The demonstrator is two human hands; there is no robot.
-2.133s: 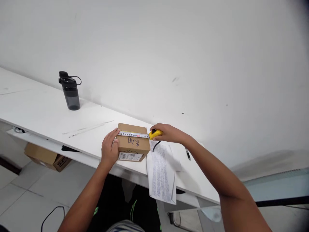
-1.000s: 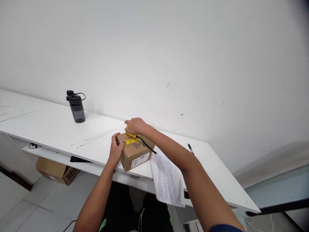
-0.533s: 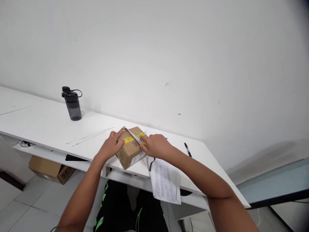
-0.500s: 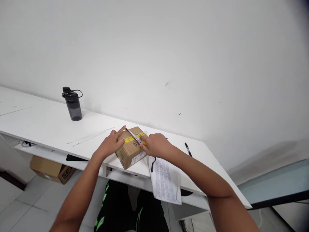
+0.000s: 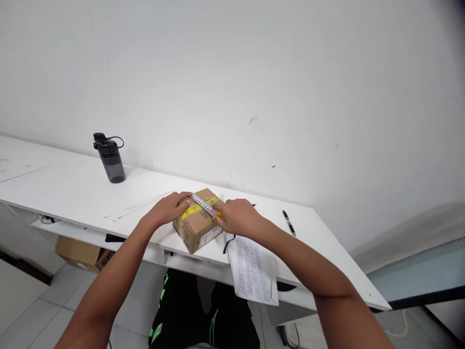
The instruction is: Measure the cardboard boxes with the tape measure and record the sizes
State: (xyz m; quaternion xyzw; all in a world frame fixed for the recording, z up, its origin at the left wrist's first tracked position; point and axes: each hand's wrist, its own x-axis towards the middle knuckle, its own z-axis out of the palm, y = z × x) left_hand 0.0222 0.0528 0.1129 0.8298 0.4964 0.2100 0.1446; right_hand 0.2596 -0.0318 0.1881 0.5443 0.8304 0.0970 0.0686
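A brown cardboard box [image 5: 196, 230] with yellow tape around it sits on the white desk. My left hand [image 5: 167, 208] is closed on the box's left side, its thumb on top and a fingertip at the free end of the measuring blade. The tape measure's white, numbered blade [image 5: 204, 204] lies slantwise across the box's top. At the blade's other end, my right hand [image 5: 238, 217] is closed around the tape measure; a little yellow shows and the rest is hidden by the fingers. A black strap [image 5: 228, 242] hangs below this hand.
A handwritten sheet [image 5: 254, 271] hangs over the desk's [image 5: 145, 182] front edge. A black pen [image 5: 289, 223] lies to the right. The dark bottle [image 5: 113, 162] stands at left against the wall side. Beneath the desk are a shelf and another cardboard box [image 5: 77, 252].
My left index finger, stretched out before, now bends at the blade's end. The blade has turned its numbered face up more and lies flatter on the box. The view has shifted slightly.
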